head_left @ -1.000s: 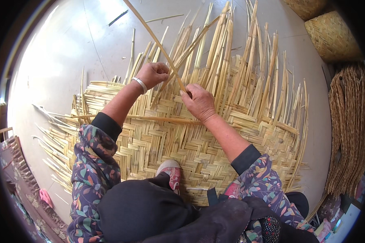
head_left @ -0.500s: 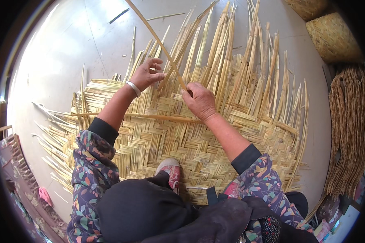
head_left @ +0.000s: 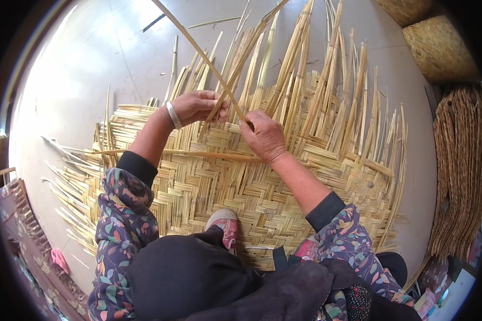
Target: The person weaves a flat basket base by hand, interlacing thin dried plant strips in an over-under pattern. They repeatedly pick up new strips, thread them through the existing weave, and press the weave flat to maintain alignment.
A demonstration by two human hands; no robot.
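Observation:
A half-woven reed mat (head_left: 198, 184) lies on the floor under my feet, with loose split-reed ends fanning out along its far and left edges. My right hand (head_left: 265, 135) is closed around the lower end of a long reed strip (head_left: 198, 51), which slants up to the far left. Just left of it, my left hand (head_left: 198, 107), wearing a pale bangle (head_left: 173, 115), pinches another reed strip (head_left: 241, 58) that rises from the mat and crosses the long one. Another long reed piece (head_left: 209, 155) lies across the weave below both hands.
At the far right sit woven rolls (head_left: 441, 49), with a tall bundle of brown braided strips (head_left: 458, 171) nearer. Loose reed bits (head_left: 214, 22) lie on the grey floor beyond. Patterned cloth (head_left: 43, 251) and a pink item (head_left: 59, 260) are at the lower left.
My left hand has moved slightly right and down, and its spread fingers have closed on a reed strip. My right hand keeps its hold on the long strip, nearly in place.

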